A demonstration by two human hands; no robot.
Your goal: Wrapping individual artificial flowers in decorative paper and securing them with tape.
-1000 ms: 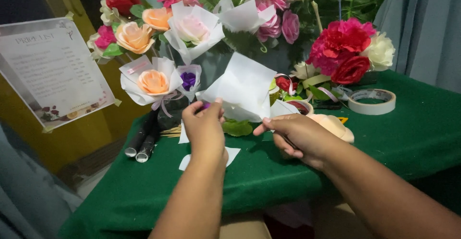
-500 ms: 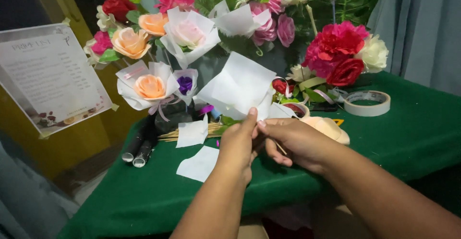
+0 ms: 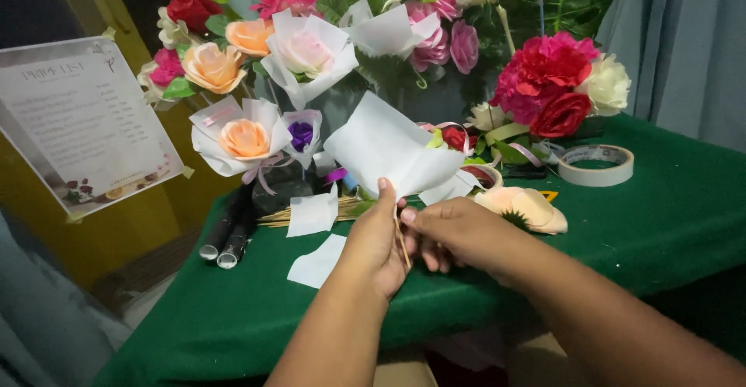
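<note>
Both my hands meet over the green table. My left hand pinches the bottom of a white paper wrap and a thin wooden stick that hangs down from it. My right hand closes around the same stick and wrap base from the right. The wrap fans upward above my fingers. A peach fabric flower lies on the table just right of my right hand.
Two white paper squares and a bundle of sticks lie left of my hands. Black tubes rest at the table's left edge. A tape roll sits at right. Wrapped paper flowers and bouquets crowd the back. A laminated sheet leans at left.
My left hand moved right from the paper squares and joined my right hand at the wrap's base. The white wrap stays raised.
</note>
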